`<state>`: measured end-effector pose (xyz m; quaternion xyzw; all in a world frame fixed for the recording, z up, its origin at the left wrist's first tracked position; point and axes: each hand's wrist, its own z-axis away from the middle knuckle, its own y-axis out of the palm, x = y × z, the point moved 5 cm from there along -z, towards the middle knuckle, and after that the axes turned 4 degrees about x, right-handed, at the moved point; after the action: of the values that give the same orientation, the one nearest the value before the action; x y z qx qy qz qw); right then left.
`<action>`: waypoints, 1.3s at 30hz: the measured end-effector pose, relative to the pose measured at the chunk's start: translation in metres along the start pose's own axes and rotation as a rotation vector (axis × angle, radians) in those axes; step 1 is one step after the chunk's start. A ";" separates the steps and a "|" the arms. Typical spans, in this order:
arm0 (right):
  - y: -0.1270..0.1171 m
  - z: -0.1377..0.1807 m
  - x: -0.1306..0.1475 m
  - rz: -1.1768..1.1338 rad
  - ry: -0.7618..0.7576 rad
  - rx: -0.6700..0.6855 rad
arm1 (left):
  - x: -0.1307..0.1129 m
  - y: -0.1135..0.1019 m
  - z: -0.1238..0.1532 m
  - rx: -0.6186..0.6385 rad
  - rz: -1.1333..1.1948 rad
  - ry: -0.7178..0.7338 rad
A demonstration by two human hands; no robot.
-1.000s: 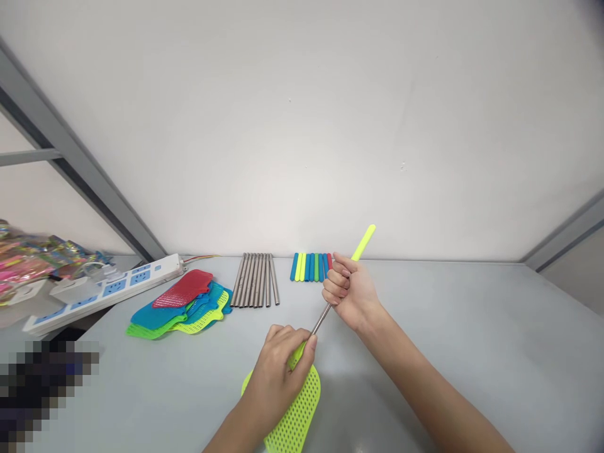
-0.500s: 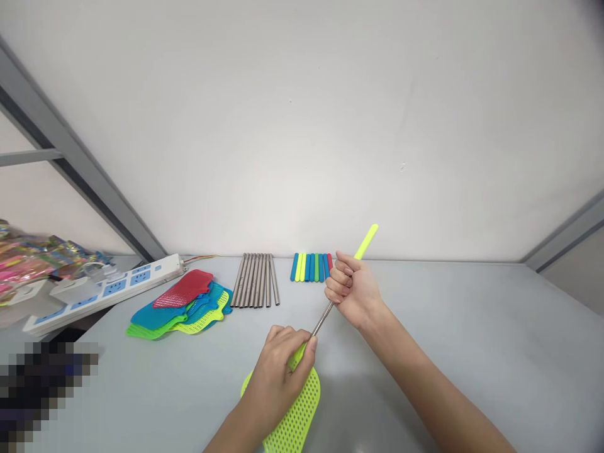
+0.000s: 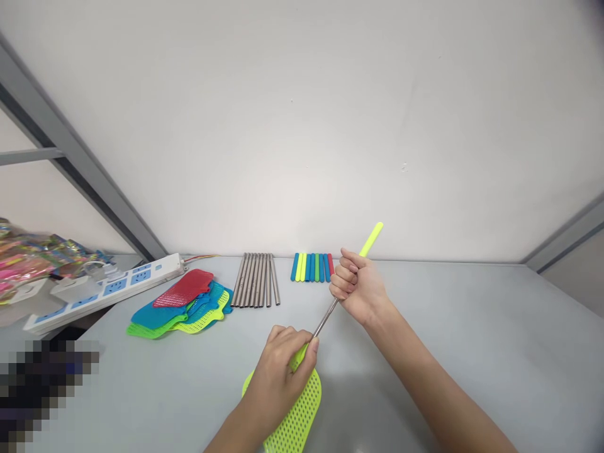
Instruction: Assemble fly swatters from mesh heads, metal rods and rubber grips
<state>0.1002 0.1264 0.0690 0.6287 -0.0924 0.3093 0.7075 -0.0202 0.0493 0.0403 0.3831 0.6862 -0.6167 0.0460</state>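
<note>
A fly swatter (image 3: 302, 409) with a yellow-green perforated head, a thin metal rod and a yellow handle is held slantwise over the table. My left hand (image 3: 285, 374) is closed around the neck where the head meets the rod, hiding part of the head. Higher up, my right hand (image 3: 356, 283) is wrapped in a fist around the rod and the lower part of the yellow handle (image 3: 372, 239). The handle's far end sticks out above the fist. Between both hands a short stretch of metal rod (image 3: 325, 319) shows.
Loose swatter heads (image 3: 184, 305) in red, blue, green and yellow lie piled at the left. Several metal rods (image 3: 255, 280) and a row of coloured handles (image 3: 311, 267) lie near the wall. A white power strip (image 3: 113, 289) with plugs runs along the left edge.
My right hand has moved slightly up and to the right along the swatter, and a bit more of the rod shows. The left hand has hardly moved.
</note>
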 end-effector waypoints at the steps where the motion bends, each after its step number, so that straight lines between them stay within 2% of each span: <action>1: 0.000 0.000 0.001 0.001 -0.002 -0.002 | -0.001 0.000 0.000 0.000 -0.001 0.002; 15: 0.000 0.002 0.017 0.032 -0.012 0.035 | -0.004 -0.001 0.000 0.019 -0.004 0.013; 39: -0.002 0.005 0.034 0.026 -0.044 0.009 | -0.008 0.000 0.001 0.050 0.021 0.058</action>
<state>0.1297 0.1328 0.0859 0.6373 -0.1145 0.3050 0.6984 -0.0145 0.0447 0.0447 0.4091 0.6673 -0.6219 0.0230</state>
